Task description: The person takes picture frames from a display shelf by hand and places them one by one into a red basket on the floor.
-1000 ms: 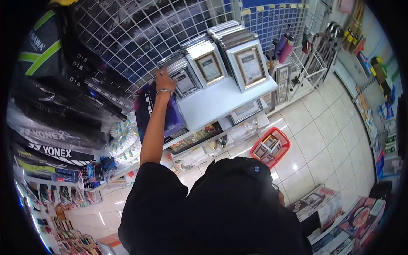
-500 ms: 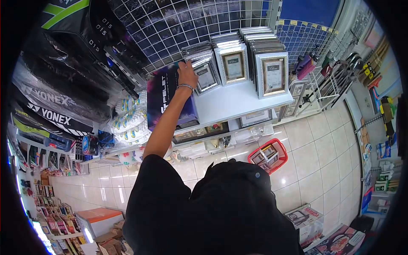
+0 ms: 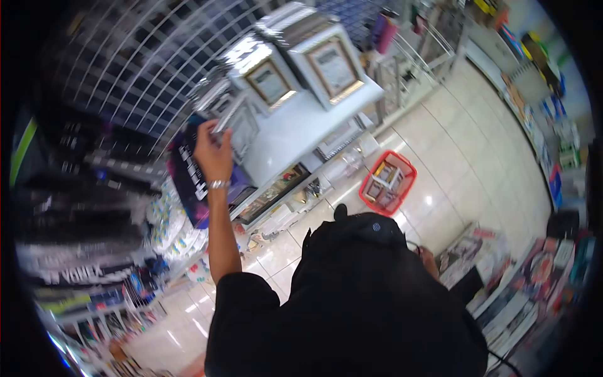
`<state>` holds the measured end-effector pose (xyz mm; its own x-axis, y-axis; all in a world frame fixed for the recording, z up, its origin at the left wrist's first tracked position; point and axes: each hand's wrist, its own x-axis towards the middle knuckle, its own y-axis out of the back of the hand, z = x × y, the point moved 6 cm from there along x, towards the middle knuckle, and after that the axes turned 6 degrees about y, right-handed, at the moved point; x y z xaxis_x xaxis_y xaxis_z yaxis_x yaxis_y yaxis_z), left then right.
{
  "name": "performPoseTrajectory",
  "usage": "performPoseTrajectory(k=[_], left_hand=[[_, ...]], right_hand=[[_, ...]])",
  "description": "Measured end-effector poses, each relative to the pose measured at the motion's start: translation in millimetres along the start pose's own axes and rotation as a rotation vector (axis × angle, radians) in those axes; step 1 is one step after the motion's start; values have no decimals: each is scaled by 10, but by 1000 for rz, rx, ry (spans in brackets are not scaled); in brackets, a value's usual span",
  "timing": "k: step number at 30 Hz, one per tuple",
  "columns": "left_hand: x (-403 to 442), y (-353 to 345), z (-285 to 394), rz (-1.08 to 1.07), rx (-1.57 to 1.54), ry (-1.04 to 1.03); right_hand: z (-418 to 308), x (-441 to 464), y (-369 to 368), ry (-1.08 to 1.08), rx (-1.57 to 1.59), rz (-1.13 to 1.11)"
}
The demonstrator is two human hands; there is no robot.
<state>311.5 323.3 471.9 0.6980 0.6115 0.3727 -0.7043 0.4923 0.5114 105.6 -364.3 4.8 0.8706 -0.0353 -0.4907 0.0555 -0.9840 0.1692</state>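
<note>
My left hand (image 3: 213, 152), with a metal band at the wrist, reaches up to the white shelf (image 3: 282, 138). Its thumb and fingers close on the upper left edge of a silver picture frame (image 3: 244, 133), which tilts forward from the leftmost row of frames. Beside it stand two more rows of frames, a middle row (image 3: 269, 81) and a right-hand row (image 3: 330, 66). Under my left hand lies a dark purple box (image 3: 188, 169). My right hand (image 3: 429, 261) shows only in part beside my body, near a thin dark loop; its fingers are unclear.
A red basket (image 3: 408, 179) with several frames in it sits on the tiled floor (image 3: 440, 144). A wire grid (image 3: 151, 81) rises behind the shelf. Black Yonex bags (image 3: 94, 270) hang at left. Printed boxes (image 3: 540, 270) stand at lower right.
The view has turned and blurred. The left hand now grips a frame and has tipped it out from its row. My right hand has come partly into view at the right.
</note>
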Motion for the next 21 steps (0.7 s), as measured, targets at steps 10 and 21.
performPoseTrajectory(k=[10, 21], left_hand=[[-857, -888, 1128, -265, -640, 103], [-3541, -5307, -802, -1201, -303, 514]], right_hand=[[-750, 571, 152, -275, 200, 318], [-669, 2123, -725, -123, 432, -174]])
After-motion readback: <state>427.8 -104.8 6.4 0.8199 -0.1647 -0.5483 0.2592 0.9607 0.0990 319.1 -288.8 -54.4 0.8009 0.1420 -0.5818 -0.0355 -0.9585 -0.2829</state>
